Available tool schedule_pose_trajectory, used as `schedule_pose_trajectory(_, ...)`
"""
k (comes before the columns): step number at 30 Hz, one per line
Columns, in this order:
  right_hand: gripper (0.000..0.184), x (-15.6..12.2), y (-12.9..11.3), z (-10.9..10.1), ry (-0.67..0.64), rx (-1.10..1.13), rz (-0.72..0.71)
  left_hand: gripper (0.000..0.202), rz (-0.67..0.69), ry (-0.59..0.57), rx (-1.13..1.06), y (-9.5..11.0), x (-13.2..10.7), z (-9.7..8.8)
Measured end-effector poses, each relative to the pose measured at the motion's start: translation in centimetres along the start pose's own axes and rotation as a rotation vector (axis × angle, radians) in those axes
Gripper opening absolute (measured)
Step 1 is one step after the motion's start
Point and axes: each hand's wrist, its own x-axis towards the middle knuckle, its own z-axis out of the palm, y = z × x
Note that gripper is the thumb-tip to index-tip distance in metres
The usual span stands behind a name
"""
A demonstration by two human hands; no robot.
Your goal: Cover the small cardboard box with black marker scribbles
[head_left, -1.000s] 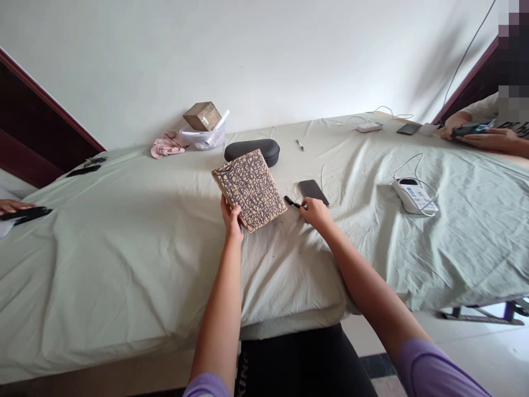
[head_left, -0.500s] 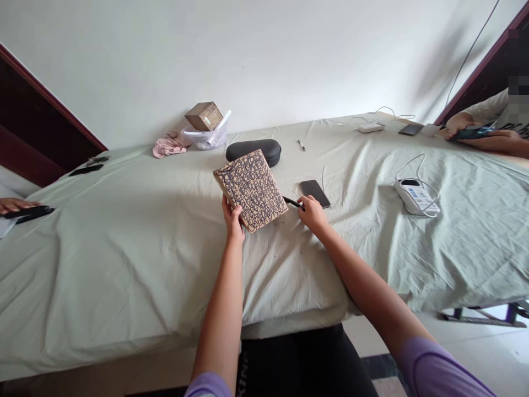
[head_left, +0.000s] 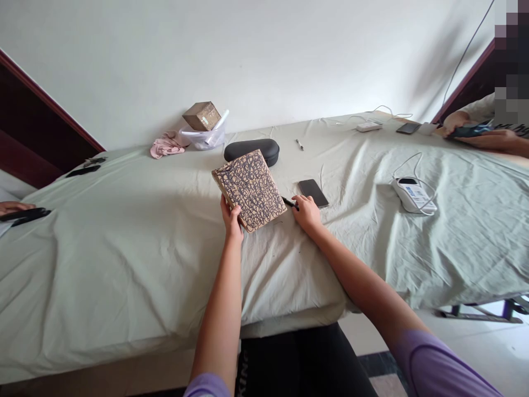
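A flat brown cardboard box (head_left: 253, 190) covered in dark looping lines is tilted above the cloth-covered table. My left hand (head_left: 232, 219) is closed on its lower left edge, with the thumb on the front face. My right hand (head_left: 306, 212) grips a slim black pen-like stick (head_left: 290, 203) whose far end meets, or lies behind, the box's right edge; its tip is hidden. Just beyond my right hand lies a dark smartphone (head_left: 313, 193). Behind the box sits a black oblong zip case (head_left: 268, 150), partly covered by it.
A plastic tub (head_left: 206, 141) with a small carton (head_left: 201, 116) stands by the wall, beside a pink cloth (head_left: 167, 145). A pen (head_left: 300, 144) lies farther back. At right is a white device (head_left: 414, 195) with a cable. Other people's hands hold dark objects at both sides.
My right hand has moved slightly left, closer to the box along with the black stick. My left hand and the box stay almost where they were; the view has shifted slightly.
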Motion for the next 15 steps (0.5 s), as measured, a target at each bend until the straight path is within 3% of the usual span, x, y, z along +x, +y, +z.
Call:
schedule_pose_trajectory(4,0.044,0.3,0.0,-0.1,0.015,0.021,0.007,0.089,-0.025,-0.001,-0.031,0.0,0.0,-0.1)
schedule_pose_trajectory(7,0.047,0.5,0.4,-0.6,0.106,-0.005,0.046,0.090,-0.026,0.006,-0.049,0.0,0.0,-0.2)
schedule_pose_trajectory(10,0.058,0.7,1.4,-1.2,0.204,-0.091,0.244,0.090,-0.009,0.006,-0.020,-0.1,0.0,-0.2)
schedule_pose_trajectory(12,0.066,0.9,2.2,-1.4,0.174,-0.140,0.388,0.091,-0.011,0.003,-0.008,-0.2,0.0,-0.1)
schedule_pose_trajectory(15,0.071,1.2,3.0,-1.5,0.118,-0.140,0.461,0.094,-0.009,-0.005,0.001,-0.4,0.0,-0.2)
